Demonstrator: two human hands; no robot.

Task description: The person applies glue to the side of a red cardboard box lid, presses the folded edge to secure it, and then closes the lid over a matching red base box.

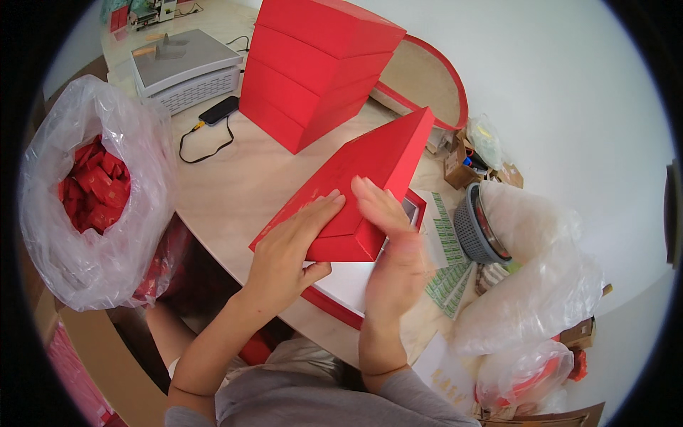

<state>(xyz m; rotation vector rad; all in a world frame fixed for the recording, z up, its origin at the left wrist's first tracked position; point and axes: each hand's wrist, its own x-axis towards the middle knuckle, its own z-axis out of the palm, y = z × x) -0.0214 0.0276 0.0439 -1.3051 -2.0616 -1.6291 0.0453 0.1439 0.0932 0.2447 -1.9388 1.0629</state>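
A red box [370,164] is held tilted over the near part of the table. My left hand [292,238] grips its near left corner, with the fingers across the top and the thumb by the lower edge. My right hand [398,263], partly blurred, is at the box's near right end, its fingers stretched out against the red surface. Under the held box lies an open red box part with a white inside [345,281], half hidden by my hands. Just beyond rises a stack of several red boxes [306,78].
To the left stands a clear plastic bag [50,213] with small red packets [99,188]. A scale-like grey device [188,67] and a phone [219,110] with a strap lie farther back. At right are green-printed sheets [448,285], a grey basket [469,228] and plastic bags [526,306].
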